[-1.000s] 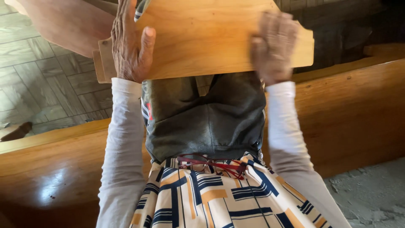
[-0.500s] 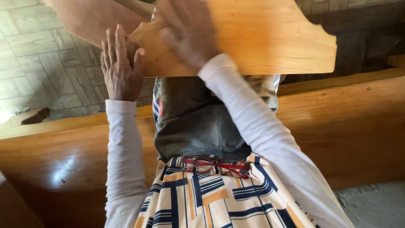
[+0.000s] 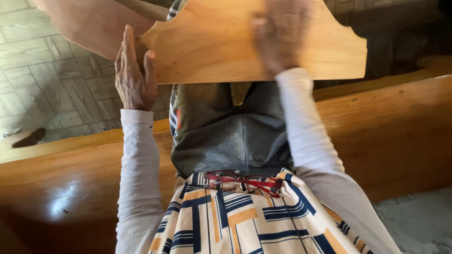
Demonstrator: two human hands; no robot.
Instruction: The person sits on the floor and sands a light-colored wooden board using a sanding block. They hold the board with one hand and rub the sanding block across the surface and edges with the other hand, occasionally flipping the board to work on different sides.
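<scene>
While both hands steady a wooden board (image 3: pixel 212 44), tiled floor (image 3: pixel 42 80) shows beyond.

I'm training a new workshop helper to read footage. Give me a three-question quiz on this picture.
1. True or false: the left hand grips the left end of the carved wooden board.
2. Where does the right hand lie? A) flat on the board's face B) on the red glasses C) on the tiled floor
3. Fill in: the red glasses hang at the neck of the patterned ____.

Key: 1 true; 2 A, though the hand is blurred; 3 shirt.
</scene>
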